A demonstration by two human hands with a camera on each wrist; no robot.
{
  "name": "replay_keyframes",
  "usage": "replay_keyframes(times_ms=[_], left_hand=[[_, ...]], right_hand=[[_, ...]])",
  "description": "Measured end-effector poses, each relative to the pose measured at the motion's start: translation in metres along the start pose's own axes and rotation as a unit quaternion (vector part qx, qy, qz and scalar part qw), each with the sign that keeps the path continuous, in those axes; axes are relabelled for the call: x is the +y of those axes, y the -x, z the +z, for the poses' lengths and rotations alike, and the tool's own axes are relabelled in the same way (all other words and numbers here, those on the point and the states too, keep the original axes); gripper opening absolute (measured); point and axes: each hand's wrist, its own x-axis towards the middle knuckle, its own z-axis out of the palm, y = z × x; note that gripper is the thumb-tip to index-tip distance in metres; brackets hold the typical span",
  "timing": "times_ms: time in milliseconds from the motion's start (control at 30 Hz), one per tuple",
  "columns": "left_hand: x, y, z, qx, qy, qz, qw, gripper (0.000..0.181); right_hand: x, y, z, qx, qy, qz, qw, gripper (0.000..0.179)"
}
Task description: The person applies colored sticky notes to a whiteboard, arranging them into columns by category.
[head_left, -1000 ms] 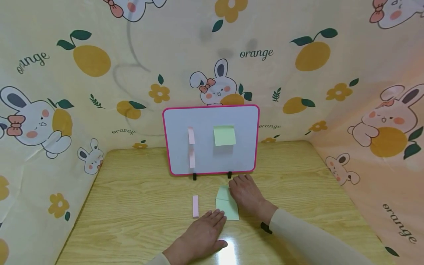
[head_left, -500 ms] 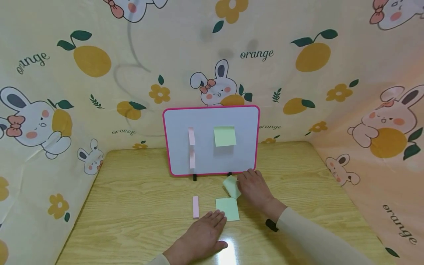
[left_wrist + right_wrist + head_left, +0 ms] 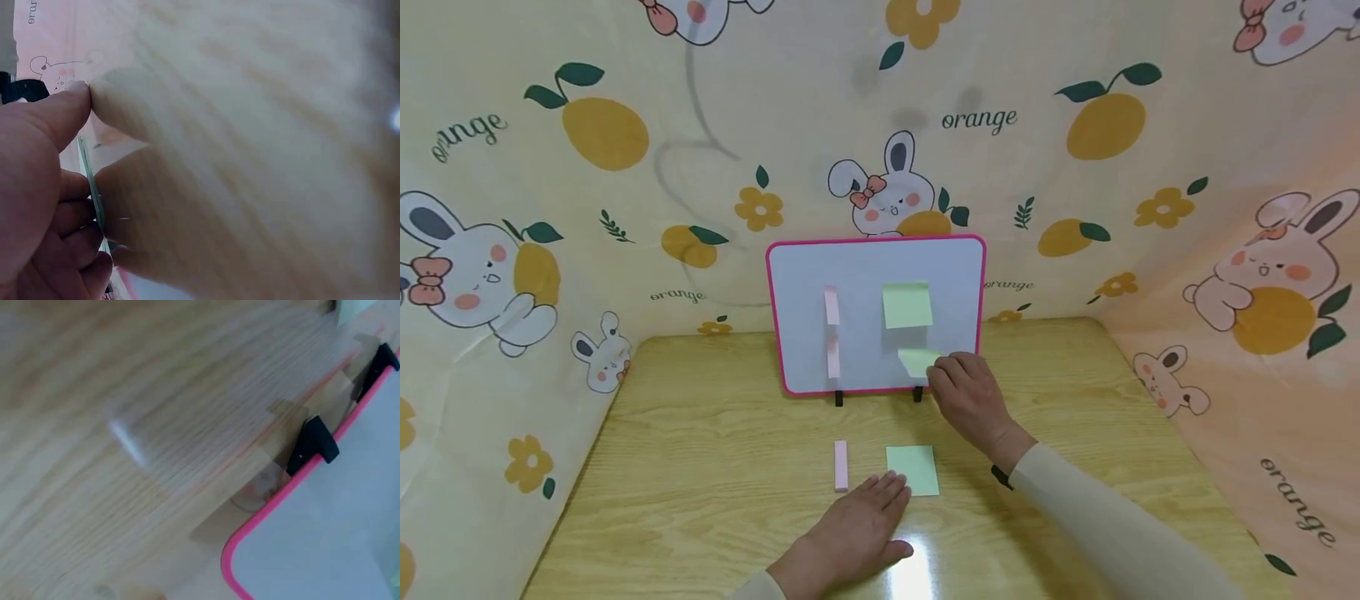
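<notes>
Between right thumb and fingers, a green sticky note (image 3: 914, 362) is pinched in front of the lower right of a whiteboard (image 3: 805, 317). My right hand (image 3: 972, 400) is just right of that note, its fingers curled. Flat on the table, my left hand (image 3: 856, 529) rests its straight fingertips on the near left corner of a green sticky note pad (image 3: 919, 465). The left wrist view shows the pad (image 3: 94, 187) edge-on at the fingertips. Higher on the board sticks another green note (image 3: 907, 305). The right wrist view shows the board's pink frame (image 3: 275, 509) but not the right hand.
Two pink strips, an upper strip (image 3: 832, 305) and a lower strip (image 3: 832, 357), stick to the board's left half. A pink strip pad (image 3: 840, 467) lies left of the green pad. Black feet (image 3: 917, 394) hold the board upright. Patterned cloth (image 3: 715, 108) encloses the wooden table (image 3: 700, 467).
My right hand has peeled the top green note off the pad and lifted it up and forward to the board's lower right. The left hand has stayed at the pad.
</notes>
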Motion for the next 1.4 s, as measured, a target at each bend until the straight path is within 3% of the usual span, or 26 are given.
replay_keyframes(times_ms=[233,400,700,1000,1400], left_hand=[[-0.003,0.000,-0.001,0.005,0.019,0.002,0.9998,0.074],[-0.003,0.002,-0.001,0.001,0.025,0.001,0.9997,0.075],[-0.003,0.002,-0.002,-0.003,0.028,-0.001,0.9996,0.076],[-0.004,0.002,-0.002,-0.005,0.038,-0.005,0.9993,0.076],[-0.004,0.003,0.001,-0.004,0.037,-0.004,0.9993,0.075]], right_hand=[[0.002,-0.013,0.026,0.027,0.006,-0.014,0.9995,0.011],[0.002,-0.019,0.038,0.042,0.016,-0.014,0.9989,0.015],[0.003,-0.018,0.041,0.007,0.028,-0.008,0.9995,0.018],[0.003,-0.021,0.044,0.006,0.034,-0.014,0.9993,0.020],[0.006,-0.022,0.044,-0.048,0.049,-0.007,0.9976,0.018]])
